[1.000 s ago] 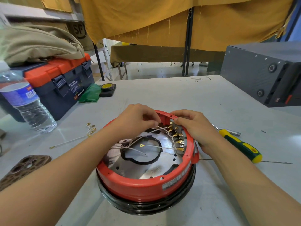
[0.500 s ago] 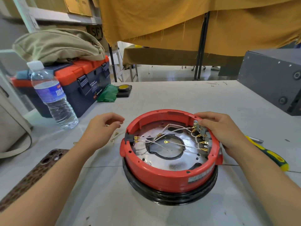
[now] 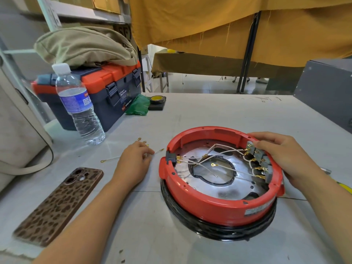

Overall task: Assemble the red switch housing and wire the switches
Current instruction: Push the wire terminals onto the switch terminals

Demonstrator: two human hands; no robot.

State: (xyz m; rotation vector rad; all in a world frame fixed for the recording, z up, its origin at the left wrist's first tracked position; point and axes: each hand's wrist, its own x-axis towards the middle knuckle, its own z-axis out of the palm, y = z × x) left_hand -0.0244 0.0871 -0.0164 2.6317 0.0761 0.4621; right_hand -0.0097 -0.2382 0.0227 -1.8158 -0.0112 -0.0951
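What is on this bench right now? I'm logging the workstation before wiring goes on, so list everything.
red switch housing: one, red on a black base, centre-right of table
switches: a grey row, inside housing's right wall
loose wire: one, white, left of housing
water bottle: one, clear, far left
toolbox: one, orange and dark blue, behind bottle
phone: one, brown patterned, near left
grey box: one, far right
left hand: on the loose wire
right hand: on the switches
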